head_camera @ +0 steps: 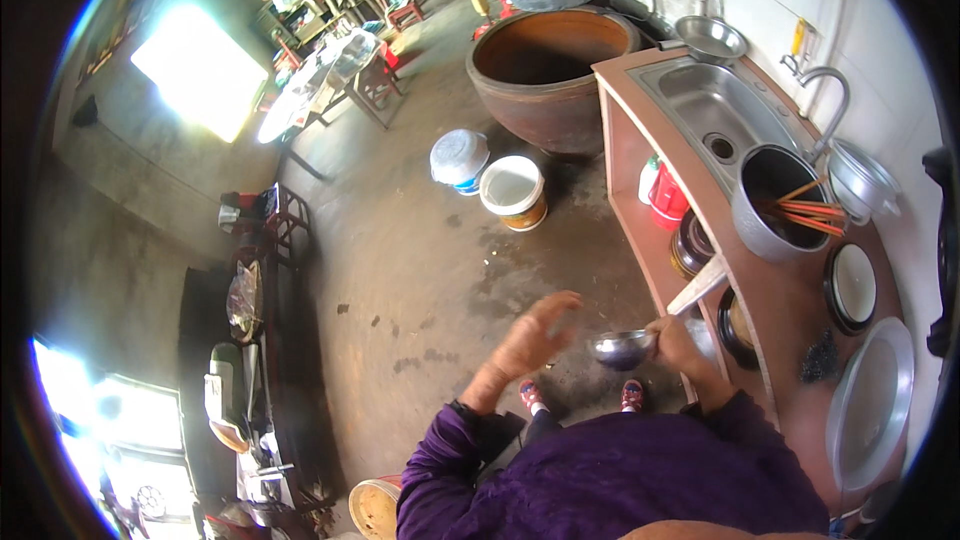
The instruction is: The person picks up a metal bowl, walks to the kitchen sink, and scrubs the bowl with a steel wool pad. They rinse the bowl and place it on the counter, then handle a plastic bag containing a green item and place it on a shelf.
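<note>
My right hand (675, 349) grips the rim of a small metal bowl (621, 352), held low in front of my body next to the counter's edge. My left hand (529, 334) is raised to the left of the bowl, apart from it, fingers spread and slightly blurred, with nothing seen in it. The inside of the bowl is mostly hidden from this angle. Beside my right arm stands a brown counter (799, 431) with open shelves below. On it is a deep metal pot (769, 240) with several chopsticks (814, 216) leaning out.
A steel sink (694, 101) with a curved faucet (844, 101) is set in the counter. Nearby are a white lid or plate (853, 283), a scouring pad (820, 356) and a large basin (870, 405). Ahead, a white bucket (517, 202) and a clay vat (536, 116) stand on the floor.
</note>
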